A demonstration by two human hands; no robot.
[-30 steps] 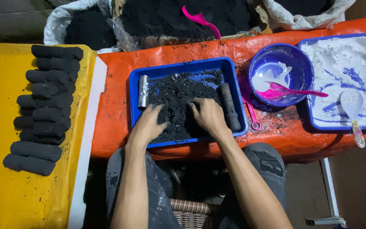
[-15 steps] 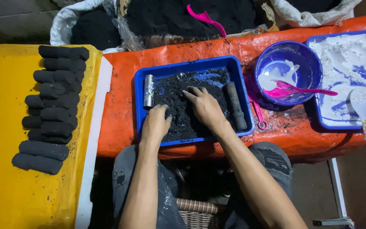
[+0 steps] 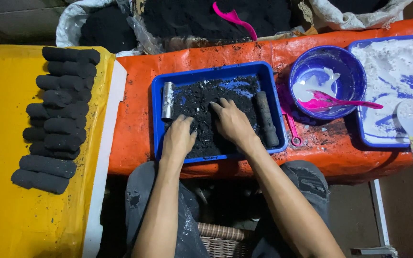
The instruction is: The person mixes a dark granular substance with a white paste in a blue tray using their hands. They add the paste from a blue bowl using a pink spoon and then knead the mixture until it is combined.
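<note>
A shallow blue plastic tray [image 3: 157,119] holds gritty black crumbly mix [image 3: 206,100]. Left of it lie matte black cylinders [image 3: 56,119]. Inside it, both the left hand [image 3: 179,137] and right hand [image 3: 231,123] press flat, fingers spread, gripping nothing.

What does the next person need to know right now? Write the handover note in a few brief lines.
Left hand: flat, palm down on the black mix in the blue tray, gripping nothing.
Right hand: also palm down, pressing the mix mid-tray, fingers spread.
In the tray: metal tube along the left wall, dark rod along the right.
Done: a stack of black rolls lies on the yellow sheet at left.
Left: loose mix covers most of the tray floor, unshaped.
Nearby: blue bowl with pink spoon, tray of white powder at right.
</note>
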